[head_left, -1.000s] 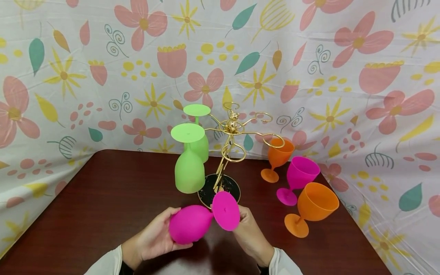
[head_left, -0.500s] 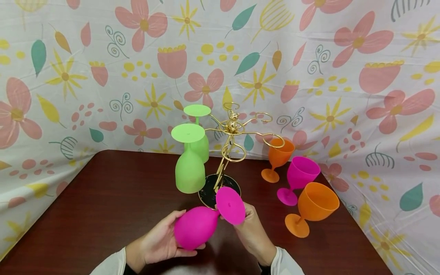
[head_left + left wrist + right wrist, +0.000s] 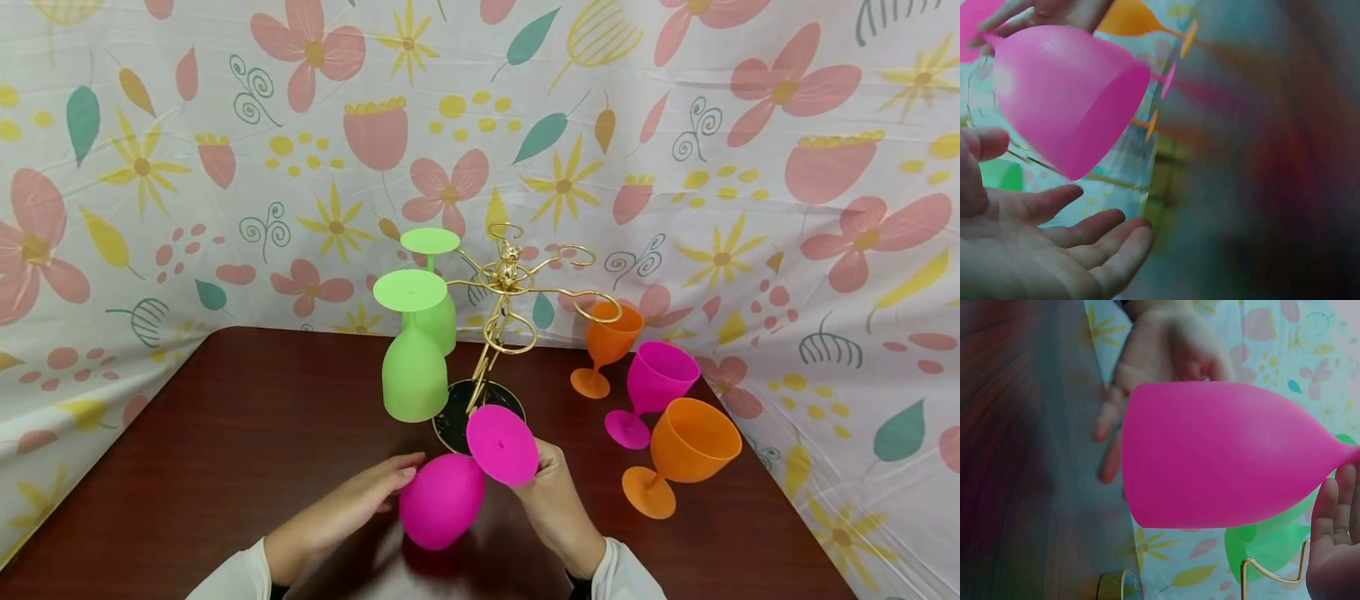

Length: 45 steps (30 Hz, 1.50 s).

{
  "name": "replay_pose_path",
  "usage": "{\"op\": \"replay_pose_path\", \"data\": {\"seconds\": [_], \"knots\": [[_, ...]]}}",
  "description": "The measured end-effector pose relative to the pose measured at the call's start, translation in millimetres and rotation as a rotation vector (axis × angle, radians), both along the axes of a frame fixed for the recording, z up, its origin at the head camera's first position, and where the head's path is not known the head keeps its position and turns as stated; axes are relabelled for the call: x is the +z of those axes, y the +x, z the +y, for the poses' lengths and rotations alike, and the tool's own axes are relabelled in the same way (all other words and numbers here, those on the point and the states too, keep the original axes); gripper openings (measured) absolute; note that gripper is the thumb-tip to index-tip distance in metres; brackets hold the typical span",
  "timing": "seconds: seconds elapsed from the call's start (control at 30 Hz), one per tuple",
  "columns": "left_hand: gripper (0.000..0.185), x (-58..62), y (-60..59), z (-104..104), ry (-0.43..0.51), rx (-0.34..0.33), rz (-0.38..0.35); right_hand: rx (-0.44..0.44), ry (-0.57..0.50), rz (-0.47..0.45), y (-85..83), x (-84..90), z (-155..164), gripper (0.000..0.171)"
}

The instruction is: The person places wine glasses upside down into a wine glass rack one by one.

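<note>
A magenta plastic goblet (image 3: 442, 502) is held tilted above the table, its foot toward the rack and its bowl angled down toward me. My right hand (image 3: 555, 504) pinches it by the stem, the fingers partly hidden behind the foot in the head view. My left hand (image 3: 341, 512) is beside the bowl with fingers extended; in the left wrist view a gap shows between the fingers (image 3: 1091, 228) and the bowl. Beyond the goblet stands a gold wire rack (image 3: 510, 290) with looped arms and a bear figure on top. Two green goblets (image 3: 414, 375) hang upside down from its left arms.
On the right of the dark wooden table (image 3: 225, 433) stand a near orange goblet (image 3: 693, 442), another magenta goblet (image 3: 660, 379) and a far orange goblet (image 3: 611, 337), all upright. A floral cloth (image 3: 285, 150) hangs behind and beside the table. The rack's round black base (image 3: 456, 417) is just past my hands.
The held goblet has shifted right and its bowl has swung downward. My left hand, earlier cupping the bowl, has let go and drawn away to the left. My right hand keeps the stem.
</note>
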<state>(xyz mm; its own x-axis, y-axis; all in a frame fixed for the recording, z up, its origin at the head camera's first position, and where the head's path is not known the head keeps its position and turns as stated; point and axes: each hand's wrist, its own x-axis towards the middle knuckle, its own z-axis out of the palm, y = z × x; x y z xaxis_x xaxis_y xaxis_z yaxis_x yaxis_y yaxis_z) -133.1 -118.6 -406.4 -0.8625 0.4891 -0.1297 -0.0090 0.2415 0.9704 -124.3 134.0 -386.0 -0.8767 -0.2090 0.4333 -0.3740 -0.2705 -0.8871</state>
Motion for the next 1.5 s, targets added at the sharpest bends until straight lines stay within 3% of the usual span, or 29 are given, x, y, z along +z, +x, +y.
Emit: {"op": "replay_pose_path", "data": {"seconds": [0.1, 0.2, 0.37, 0.53, 0.6, 0.77, 0.93, 1.2, 1.37, 1.5], "knots": [[0.046, 11.2, 3.2, -1.8, -0.090, -0.002, 0.173, -0.044, 0.034, 0.004, 0.1, 0.3, -0.5, 0.039], [0.036, 22.4, 7.5, -0.1, -0.082, -0.007, 0.283, -0.077, 0.070, -0.004, 0.8, 0.9, -1.1, 0.042], [0.029, 35.0, 13.8, 12.7, -0.016, 0.012, 0.490, -0.102, 0.120, 0.030, 1.0, 2.5, -0.8, 0.037], [0.027, 34.3, 12.6, 32.5, 0.138, 0.023, 0.678, -0.124, 0.222, 0.110, -0.6, 5.8, -0.2, 0.031], [0.027, 34.0, 11.3, 40.3, 0.177, 0.045, 0.694, -0.123, 0.250, 0.161, -1.9, 6.2, -0.6, 0.033], [0.028, 33.1, 9.3, 51.5, 0.209, 0.092, 0.651, -0.105, 0.260, 0.222, -2.8, 6.3, -2.2, 0.036], [0.023, 30.9, 6.0, 54.1, 0.235, 0.087, 0.656, -0.106, 0.272, 0.232, -0.8, 9.5, -2.3, 0.036], [0.021, 32.3, 3.9, 53.2, 0.244, 0.094, 0.701, -0.091, 0.325, 0.344, -3.0, 16.4, 4.3, 0.031], [0.027, 35.2, 2.6, 50.8, 0.258, 0.129, 0.720, -0.189, 0.441, 0.559, 0.8, 42.6, 13.3, 0.036], [0.033, 39.4, 1.3, 48.2, 0.283, 0.152, 0.764, -0.350, 0.479, 0.748, 3.1, 72.3, 23.2, 0.030]]}}
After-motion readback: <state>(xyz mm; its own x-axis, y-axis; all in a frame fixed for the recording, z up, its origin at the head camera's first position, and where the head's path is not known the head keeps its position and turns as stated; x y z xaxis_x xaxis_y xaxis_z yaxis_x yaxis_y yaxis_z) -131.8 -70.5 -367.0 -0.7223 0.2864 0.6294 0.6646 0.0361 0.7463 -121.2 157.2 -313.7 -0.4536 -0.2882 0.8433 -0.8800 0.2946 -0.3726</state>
